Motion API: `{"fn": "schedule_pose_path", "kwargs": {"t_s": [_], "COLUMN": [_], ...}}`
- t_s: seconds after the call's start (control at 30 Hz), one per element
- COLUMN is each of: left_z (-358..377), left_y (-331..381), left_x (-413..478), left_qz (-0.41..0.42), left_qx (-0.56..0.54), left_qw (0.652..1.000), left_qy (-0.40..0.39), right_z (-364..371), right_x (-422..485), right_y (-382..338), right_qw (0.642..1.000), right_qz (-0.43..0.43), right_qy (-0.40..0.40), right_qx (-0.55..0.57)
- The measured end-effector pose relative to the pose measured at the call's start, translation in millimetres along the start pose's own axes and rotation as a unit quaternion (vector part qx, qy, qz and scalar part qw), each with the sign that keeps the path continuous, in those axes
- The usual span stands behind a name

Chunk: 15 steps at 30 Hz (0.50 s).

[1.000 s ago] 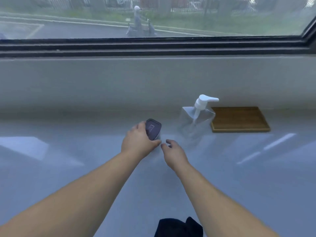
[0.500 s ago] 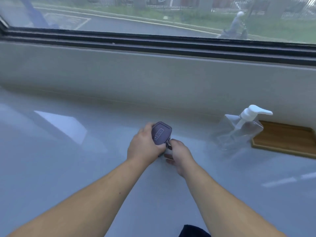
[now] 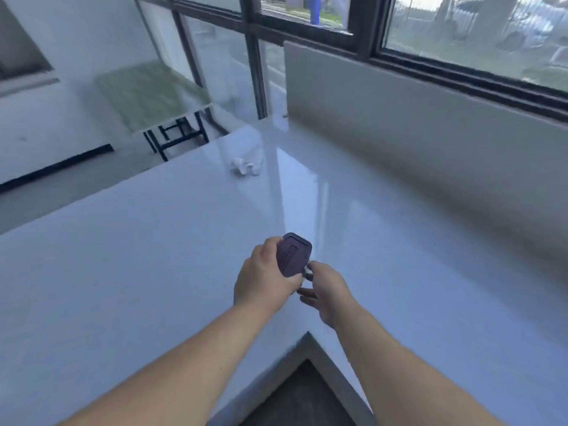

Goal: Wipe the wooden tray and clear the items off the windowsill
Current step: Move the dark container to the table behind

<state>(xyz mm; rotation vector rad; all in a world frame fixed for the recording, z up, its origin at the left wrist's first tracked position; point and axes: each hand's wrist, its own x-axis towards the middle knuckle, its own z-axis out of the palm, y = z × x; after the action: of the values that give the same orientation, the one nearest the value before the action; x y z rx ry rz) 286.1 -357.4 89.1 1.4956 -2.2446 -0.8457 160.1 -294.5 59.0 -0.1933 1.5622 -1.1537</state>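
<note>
My left hand (image 3: 263, 279) grips a small dark purple container (image 3: 292, 255) with a lid, held above the pale glossy windowsill (image 3: 153, 256). My right hand (image 3: 327, 290) touches the container's lower right side with its fingertips, fingers curled. A crumpled white cloth or tissue (image 3: 246, 167) lies farther back on the sill near its left end. The wooden tray and the pump bottle are out of view.
The sill makes an inner corner near my body, with dark floor (image 3: 302, 398) below it. A low grey wall (image 3: 415, 118) and the window run along the right. Beyond the sill's far edge stands a green-topped table (image 3: 150, 93).
My view has swung left, so the pump bottle and wooden tray have left the frame. Both hands stay on the purple container, carried leftward along the sill.
</note>
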Motion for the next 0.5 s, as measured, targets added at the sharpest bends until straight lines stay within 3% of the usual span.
{"fn": "schedule_pose_path", "kwargs": {"t_s": [0.23,0.5], "left_z": [-170.4,-257.1], "left_y": [-210.0,-354.3], "left_x": [-38.8,-90.8], "left_qz": [-0.146,-0.261], "left_qx": [0.019,0.008], "left_qw": [0.983,0.947], "left_qy": [0.110,0.185], "right_z": [273.8,449.2], "right_x": [-2.0,-14.7], "right_y": [53.9,118.4], "right_qw": [0.988,0.955], "right_qz": [0.041,0.065], "right_qy": [-0.112,-0.204], "right_qx": [-0.099,-0.203]}}
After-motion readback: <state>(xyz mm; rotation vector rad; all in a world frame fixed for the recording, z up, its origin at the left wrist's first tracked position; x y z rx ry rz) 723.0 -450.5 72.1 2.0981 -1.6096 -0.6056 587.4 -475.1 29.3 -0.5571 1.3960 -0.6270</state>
